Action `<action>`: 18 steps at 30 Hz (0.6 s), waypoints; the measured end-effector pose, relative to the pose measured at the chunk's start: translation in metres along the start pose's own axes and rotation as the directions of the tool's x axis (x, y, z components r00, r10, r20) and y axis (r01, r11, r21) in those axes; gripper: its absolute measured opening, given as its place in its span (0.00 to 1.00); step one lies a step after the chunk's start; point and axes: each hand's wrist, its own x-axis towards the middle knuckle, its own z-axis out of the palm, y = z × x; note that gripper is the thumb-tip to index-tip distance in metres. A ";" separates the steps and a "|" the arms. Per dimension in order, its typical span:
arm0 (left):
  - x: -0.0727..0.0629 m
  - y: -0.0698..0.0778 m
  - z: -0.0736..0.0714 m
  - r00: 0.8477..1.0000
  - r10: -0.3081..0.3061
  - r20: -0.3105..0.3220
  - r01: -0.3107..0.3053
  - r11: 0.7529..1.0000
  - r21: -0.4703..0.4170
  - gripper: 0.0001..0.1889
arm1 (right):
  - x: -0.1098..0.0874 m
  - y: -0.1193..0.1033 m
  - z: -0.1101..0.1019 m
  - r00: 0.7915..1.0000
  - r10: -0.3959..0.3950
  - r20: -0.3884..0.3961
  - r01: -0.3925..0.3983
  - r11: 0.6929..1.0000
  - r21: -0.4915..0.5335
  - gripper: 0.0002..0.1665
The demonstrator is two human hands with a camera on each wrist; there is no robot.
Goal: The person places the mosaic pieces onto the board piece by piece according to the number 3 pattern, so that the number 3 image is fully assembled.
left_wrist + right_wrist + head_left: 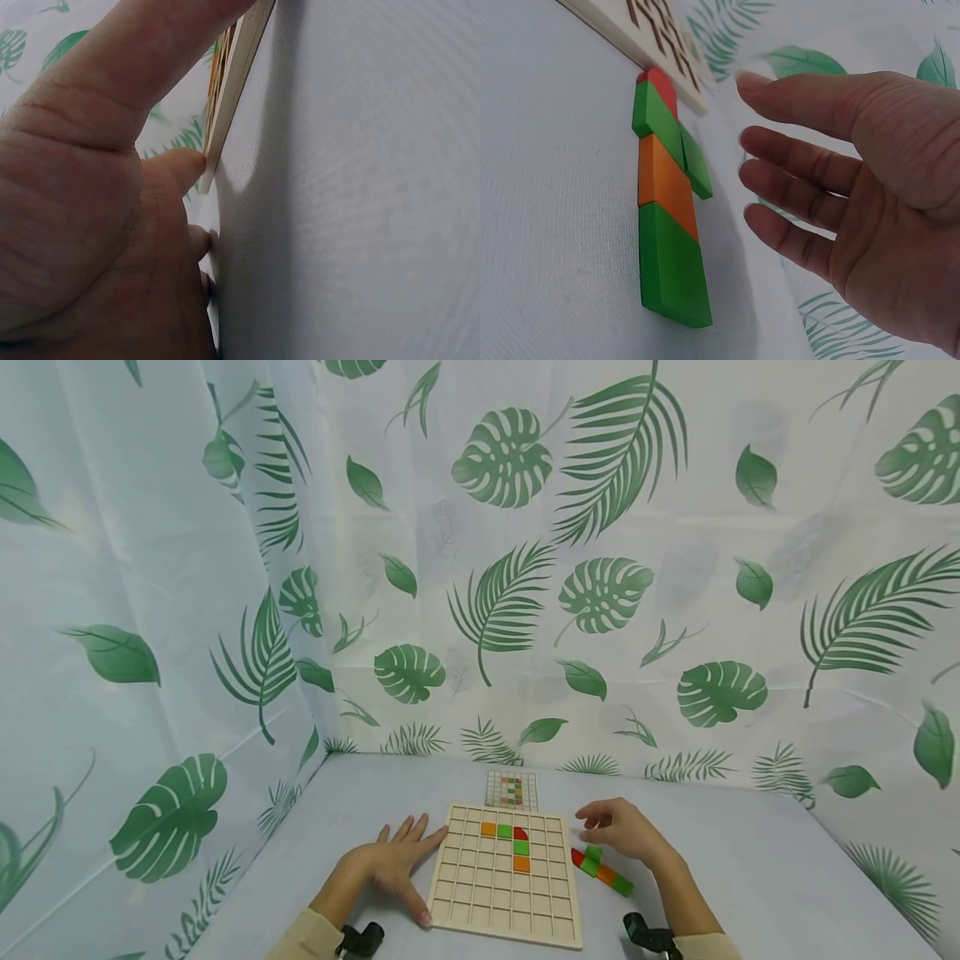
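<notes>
A pale wooden grid board (495, 906) lies on the table. In its upper cells sit an orange tile (489, 829), a green tile (505, 832) and a red rounded piece (521, 833), with a green and an orange tile below the red one. My left hand (393, 864) is spread at the board's left side, thumb by the near corner and a finger at the edge. Right of the board, my right hand (618, 831) hovers with bent, relaxed fingers and holds nothing. Below it loose pieces form a row: red (662, 86), green (658, 116), orange (667, 184) and green (679, 270), another green piece (696, 161) alongside.
Behind the board lies a small card (512, 791) printed with a grid and coloured squares. A white cloth covers the table (405, 777). Leaf-patterned curtains (517, 610) hang at the back and sides. Each wrist wears a black camera (363, 939).
</notes>
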 end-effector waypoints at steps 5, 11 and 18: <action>0.000 0.000 0.000 1.000 0.000 0.000 0.000 1.000 -0.002 0.72 | 0.001 0.003 0.000 1.000 0.016 0.012 -0.016 1.000 -0.012 0.18; -0.001 0.001 -0.001 1.000 -0.002 0.001 0.002 1.000 0.002 0.72 | -0.002 0.006 -0.001 0.999 0.035 0.037 -0.034 0.999 -0.022 0.15; -0.002 0.001 -0.001 1.000 -0.006 0.002 0.006 1.000 0.002 0.72 | -0.002 0.008 -0.001 0.996 0.073 0.044 -0.072 0.997 -0.021 0.13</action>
